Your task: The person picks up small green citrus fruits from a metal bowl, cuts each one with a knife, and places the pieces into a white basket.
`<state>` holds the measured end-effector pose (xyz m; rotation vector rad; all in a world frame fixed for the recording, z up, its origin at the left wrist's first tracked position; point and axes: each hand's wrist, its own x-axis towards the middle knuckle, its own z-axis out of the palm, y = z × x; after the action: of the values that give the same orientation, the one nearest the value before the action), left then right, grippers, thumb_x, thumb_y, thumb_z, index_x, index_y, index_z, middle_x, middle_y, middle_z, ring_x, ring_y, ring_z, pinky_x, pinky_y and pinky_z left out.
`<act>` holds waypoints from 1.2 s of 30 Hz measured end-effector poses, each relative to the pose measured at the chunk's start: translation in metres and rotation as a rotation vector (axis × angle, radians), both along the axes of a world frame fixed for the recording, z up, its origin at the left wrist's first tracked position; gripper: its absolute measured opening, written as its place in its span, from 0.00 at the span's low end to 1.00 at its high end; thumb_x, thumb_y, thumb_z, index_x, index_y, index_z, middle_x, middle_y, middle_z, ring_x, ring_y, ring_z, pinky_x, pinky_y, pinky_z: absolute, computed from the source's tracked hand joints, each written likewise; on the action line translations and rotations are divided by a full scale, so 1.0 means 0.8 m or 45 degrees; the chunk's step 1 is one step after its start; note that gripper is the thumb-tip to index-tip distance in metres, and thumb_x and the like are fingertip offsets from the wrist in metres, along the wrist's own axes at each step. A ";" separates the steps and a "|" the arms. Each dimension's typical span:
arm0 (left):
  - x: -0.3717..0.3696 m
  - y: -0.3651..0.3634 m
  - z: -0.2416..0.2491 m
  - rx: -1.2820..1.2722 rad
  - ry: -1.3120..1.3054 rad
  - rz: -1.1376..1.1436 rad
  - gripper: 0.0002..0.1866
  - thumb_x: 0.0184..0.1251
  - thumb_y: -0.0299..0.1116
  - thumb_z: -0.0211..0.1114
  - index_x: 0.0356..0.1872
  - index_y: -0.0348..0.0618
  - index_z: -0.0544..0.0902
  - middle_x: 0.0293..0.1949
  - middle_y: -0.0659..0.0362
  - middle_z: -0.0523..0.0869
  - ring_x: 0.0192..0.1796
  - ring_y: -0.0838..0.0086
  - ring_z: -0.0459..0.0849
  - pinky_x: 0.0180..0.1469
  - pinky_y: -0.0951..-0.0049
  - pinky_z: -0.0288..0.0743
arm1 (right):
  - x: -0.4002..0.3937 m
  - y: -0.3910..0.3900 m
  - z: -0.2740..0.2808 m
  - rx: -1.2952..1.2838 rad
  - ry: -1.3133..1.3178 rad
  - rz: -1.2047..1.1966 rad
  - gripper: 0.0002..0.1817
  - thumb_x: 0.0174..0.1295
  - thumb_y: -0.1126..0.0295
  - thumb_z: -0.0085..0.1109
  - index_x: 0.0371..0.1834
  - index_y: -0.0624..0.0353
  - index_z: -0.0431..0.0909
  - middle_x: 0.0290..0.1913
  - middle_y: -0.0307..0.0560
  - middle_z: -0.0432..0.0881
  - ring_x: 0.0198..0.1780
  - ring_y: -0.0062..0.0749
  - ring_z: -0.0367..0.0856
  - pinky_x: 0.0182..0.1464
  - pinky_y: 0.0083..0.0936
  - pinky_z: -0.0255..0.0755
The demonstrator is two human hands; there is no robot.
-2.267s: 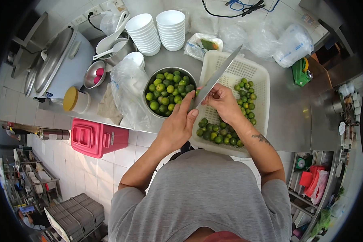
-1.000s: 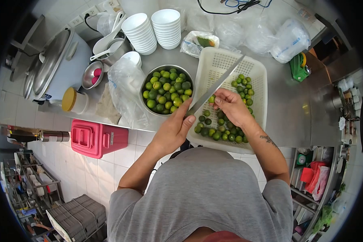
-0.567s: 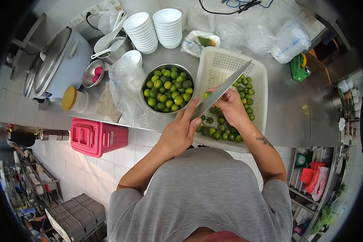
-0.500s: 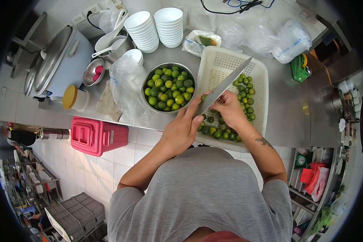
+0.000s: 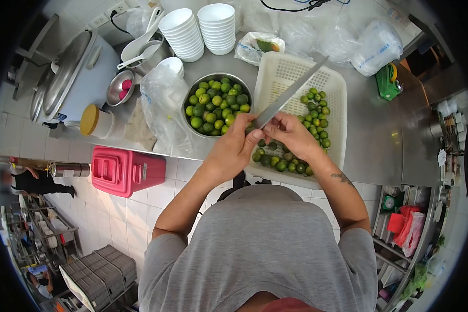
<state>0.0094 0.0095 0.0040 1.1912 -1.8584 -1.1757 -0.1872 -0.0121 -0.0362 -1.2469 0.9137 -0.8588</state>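
Note:
My left hand (image 5: 236, 143) is closed round the base of a long knife (image 5: 291, 93); the handle is hidden under the palm. The blade slants up and to the right over a white perforated basket (image 5: 338, 112). Close against the blade, my right hand (image 5: 291, 136) has its fingers pinched together; what they hold is hidden. Below both hands, several small green limes (image 5: 281, 165) lie in the basket, with more limes (image 5: 317, 117) along its right side. Just left of the hands stands a steel bowl (image 5: 184, 112) heaped with green and yellowish limes (image 5: 213, 106).
Two stacks of white bowls (image 5: 182, 36) stand behind the steel bowl. A plastic bag (image 5: 166, 112) and a yellow-lidded tub (image 5: 91, 123) are at left. Bagged items (image 5: 377, 49) line the back. A pink bin (image 5: 125, 171) is on the floor; a person (image 5: 36, 179) is far left.
My hands have drawn slightly closer together, and the knife blade has turned to show a narrower face. At the far left, more of the other person has come into view.

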 end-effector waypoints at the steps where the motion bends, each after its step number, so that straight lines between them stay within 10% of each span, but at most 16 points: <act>1: 0.005 -0.004 -0.003 -0.007 -0.039 0.040 0.20 0.80 0.43 0.49 0.60 0.38 0.65 0.40 0.47 0.81 0.44 0.63 0.80 0.49 0.66 0.72 | -0.010 0.000 -0.004 -0.116 0.234 0.044 0.14 0.62 0.69 0.65 0.46 0.64 0.78 0.35 0.41 0.81 0.37 0.26 0.79 0.41 0.25 0.73; 3: 0.013 -0.010 0.001 0.007 -0.038 0.161 0.21 0.80 0.44 0.48 0.60 0.38 0.67 0.36 0.53 0.78 0.39 0.70 0.75 0.46 0.71 0.71 | -0.023 0.004 -0.008 -0.260 0.668 0.229 0.16 0.60 0.66 0.68 0.45 0.64 0.77 0.36 0.45 0.82 0.38 0.31 0.80 0.42 0.28 0.74; 6: 0.033 -0.028 -0.002 0.026 -0.074 0.314 0.26 0.80 0.46 0.47 0.66 0.35 0.64 0.51 0.36 0.80 0.55 0.51 0.81 0.57 0.60 0.72 | -0.029 0.017 -0.017 -0.304 1.067 0.538 0.18 0.56 0.66 0.70 0.44 0.65 0.77 0.37 0.49 0.82 0.38 0.35 0.81 0.42 0.31 0.75; 9: 0.043 -0.034 0.001 0.019 -0.058 0.403 0.30 0.81 0.48 0.45 0.72 0.37 0.59 0.51 0.39 0.81 0.54 0.54 0.81 0.58 0.63 0.71 | -0.031 0.019 -0.035 -0.256 1.060 0.581 0.18 0.56 0.66 0.69 0.45 0.64 0.78 0.37 0.50 0.82 0.37 0.38 0.81 0.42 0.32 0.76; 11: 0.043 -0.030 0.000 0.028 -0.039 0.410 0.31 0.80 0.50 0.46 0.75 0.43 0.57 0.39 0.55 0.75 0.38 0.72 0.71 0.41 0.74 0.68 | -0.034 0.014 -0.038 -0.183 1.018 0.583 0.16 0.58 0.67 0.67 0.47 0.64 0.79 0.36 0.47 0.83 0.37 0.34 0.81 0.40 0.29 0.76; 18: 0.030 0.000 0.013 0.159 0.100 0.205 0.30 0.80 0.49 0.47 0.76 0.47 0.58 0.33 0.63 0.72 0.30 0.81 0.67 0.35 0.80 0.67 | -0.053 -0.004 -0.007 0.362 -0.387 -0.070 0.14 0.71 0.69 0.54 0.54 0.64 0.79 0.45 0.40 0.81 0.44 0.24 0.81 0.46 0.21 0.77; 23: 0.019 0.018 0.004 0.187 0.085 0.011 0.30 0.80 0.49 0.47 0.76 0.47 0.58 0.33 0.62 0.71 0.31 0.80 0.68 0.36 0.80 0.67 | -0.046 -0.007 -0.006 0.280 -0.566 -0.068 0.18 0.70 0.70 0.57 0.60 0.66 0.73 0.47 0.44 0.81 0.49 0.29 0.82 0.51 0.25 0.77; 36: 0.005 0.036 0.002 -0.047 -0.261 -0.011 0.30 0.80 0.44 0.45 0.76 0.46 0.53 0.63 0.35 0.70 0.55 0.42 0.79 0.56 0.53 0.73 | 0.009 0.006 0.006 -0.014 -0.447 -0.518 0.10 0.70 0.74 0.54 0.51 0.66 0.76 0.44 0.42 0.82 0.42 0.25 0.80 0.47 0.25 0.76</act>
<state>0.0131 0.0380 0.0060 1.3265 -2.0282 -1.0520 -0.1798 -0.0074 -0.0312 -0.8894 0.8868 -1.3578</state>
